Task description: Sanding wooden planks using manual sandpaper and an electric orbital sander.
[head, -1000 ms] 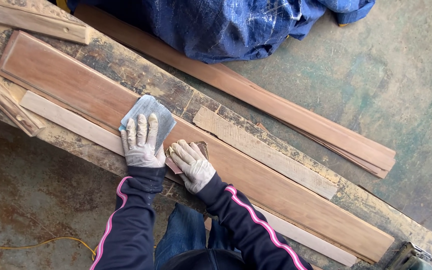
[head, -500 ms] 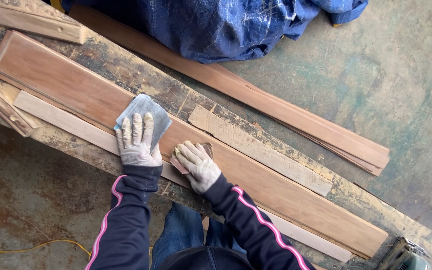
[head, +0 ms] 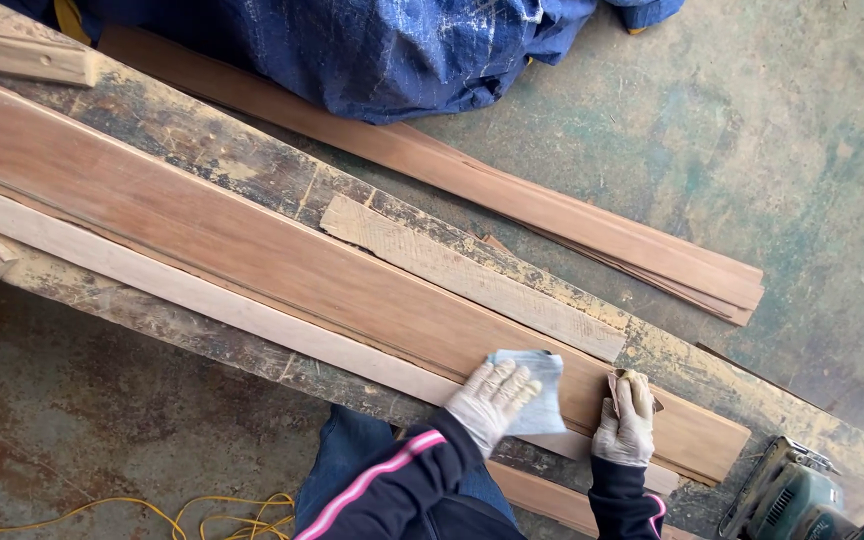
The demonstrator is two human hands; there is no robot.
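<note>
Nearest the camera, the person's dark sleeves with pink stripes reach up from the bottom edge. The gloved left hand (head: 492, 398) lies flat, fingers spread, pressing a grey sheet of sandpaper (head: 537, 400) onto the long reddish-brown board (head: 252, 245). Just to its right, the gloved right hand (head: 625, 428) is curled around a small brown sanding pad (head: 632, 385), holding it against the same board close to its right end. The two hands are near each other but not touching.

The board runs diagonally across the worn, paint-flecked counter (head: 192, 140), with a pale thin strip (head: 182, 290) lying along its near edge. A short rough plank (head: 472, 275) lies just beyond the board.

At the lower right corner sits a green power sander (head: 797, 495). A yellow cord (head: 152, 515) trails over the stained floor at lower left. Farther off, more long boards (head: 572, 215) lie on the floor, and a blue tarpaulin (head: 352, 50) bulges at the top.
</note>
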